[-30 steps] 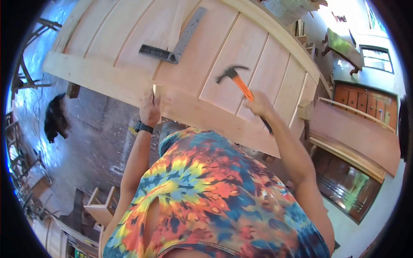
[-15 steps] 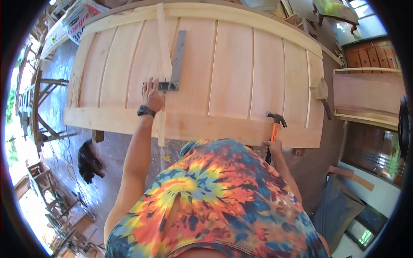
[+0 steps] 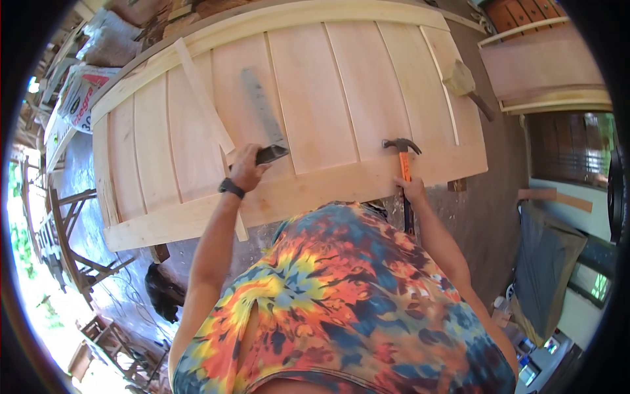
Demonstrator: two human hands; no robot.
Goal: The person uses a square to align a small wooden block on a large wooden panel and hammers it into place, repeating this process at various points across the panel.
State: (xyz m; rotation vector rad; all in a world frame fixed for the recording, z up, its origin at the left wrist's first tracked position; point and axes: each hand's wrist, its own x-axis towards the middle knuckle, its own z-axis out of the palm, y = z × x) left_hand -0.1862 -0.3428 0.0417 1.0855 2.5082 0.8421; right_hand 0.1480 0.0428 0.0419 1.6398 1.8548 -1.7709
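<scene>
A large wooden door panel [image 3: 380, 85] of pale boards set in a frame lies flat before me. My left hand [image 3: 248, 169] is closed round the dark stock of a carpenter's square [image 3: 261, 108], whose grey blade is blurred and points away over the boards. Beside that hand, a thin wooden strip [image 3: 202, 92] lies slanting across the panel. At the near edge, my right hand [image 3: 412, 192] grips a claw hammer [image 3: 404, 164] by its orange and black handle, head pointing away from me.
A wooden mallet [image 3: 461, 80] rests at the panel's right end. On the floor to the left is a black dog [image 3: 164, 292], near a wooden stand [image 3: 80, 243]. Printed sacks [image 3: 82, 98] are at the far left, and another wooden piece [image 3: 545, 62] stands to the right.
My left hand has taken hold of the square and is turning it off the strip. The view has rotated. The hammer stays in my right hand.
</scene>
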